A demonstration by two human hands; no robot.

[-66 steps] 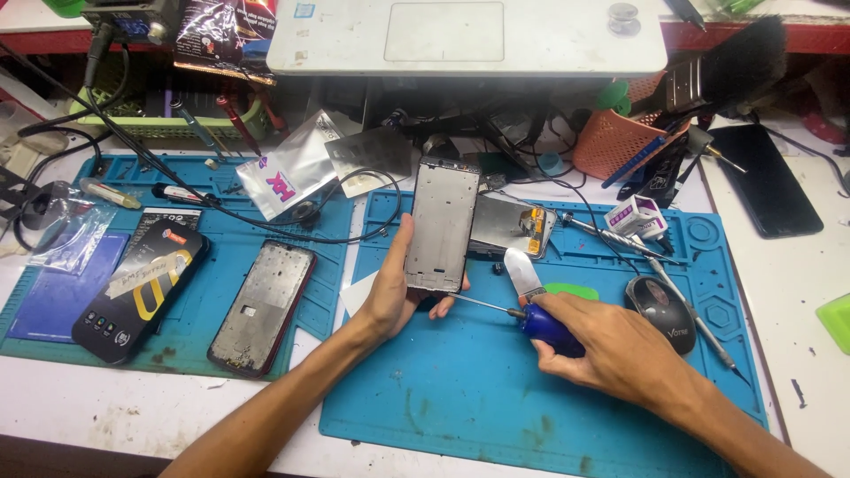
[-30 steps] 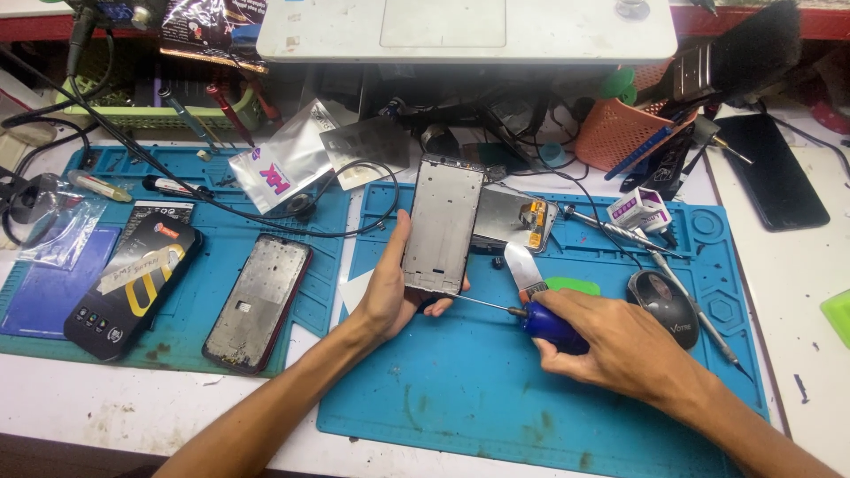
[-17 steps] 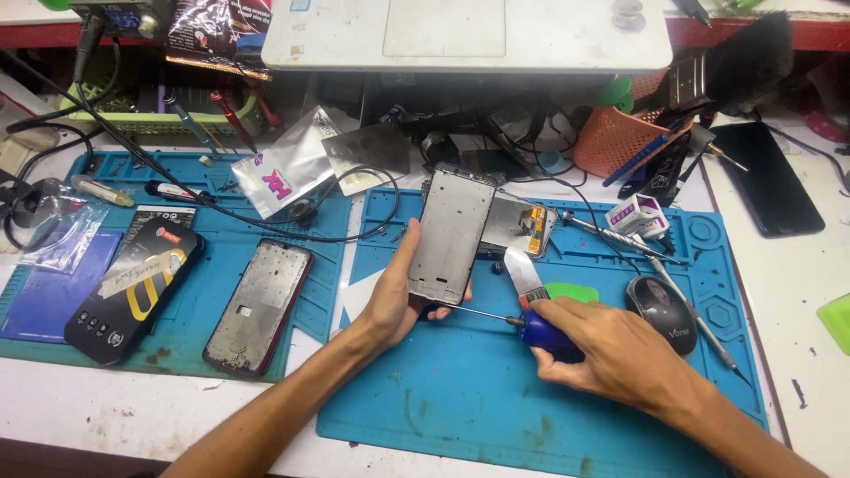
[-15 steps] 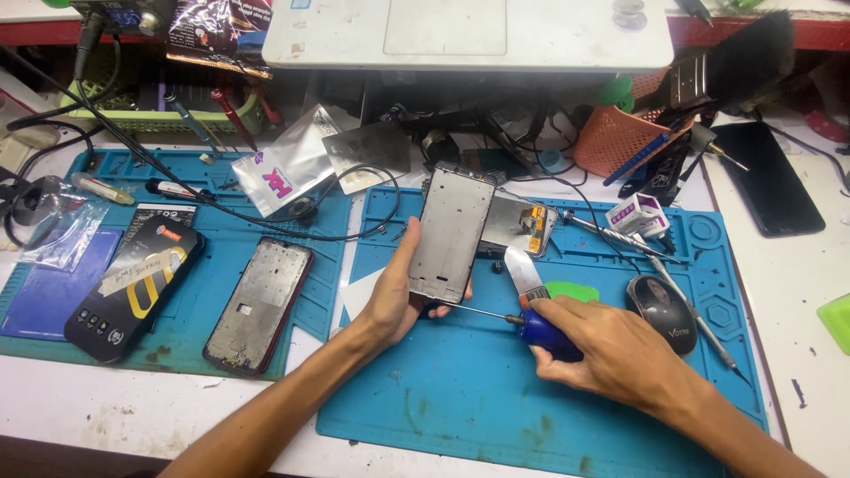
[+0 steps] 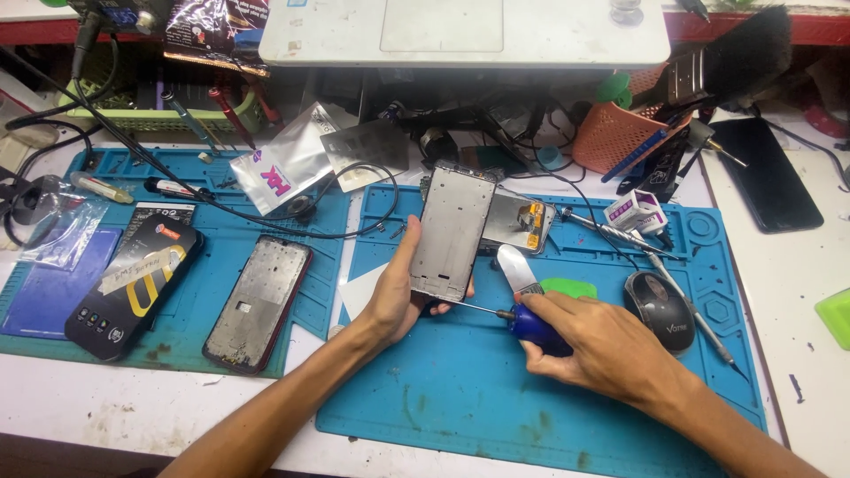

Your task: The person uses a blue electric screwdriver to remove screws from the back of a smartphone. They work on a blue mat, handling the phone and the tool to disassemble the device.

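My left hand (image 5: 396,301) grips a grey phone frame (image 5: 452,232) by its lower end, holding it upright over the blue work mat (image 5: 496,398). A blue-handled screwdriver (image 5: 522,322) is in my right hand (image 5: 602,350), its thin shaft pointing left so the tip meets the frame's bottom edge. Beside the screwdriver lies a metal pry blade (image 5: 516,268) and a green pick (image 5: 568,288).
A second phone frame (image 5: 259,302) and a black phone box (image 5: 135,283) lie on the left mat. A computer mouse (image 5: 660,310), small white box (image 5: 637,212), metal plate (image 5: 516,221), orange tool basket (image 5: 620,133), dark phone (image 5: 767,174), cables and a white laptop (image 5: 465,31) crowd the back.
The phone frame has tilted slightly and sits a little higher in my left hand; the screwdriver stays at its bottom edge.
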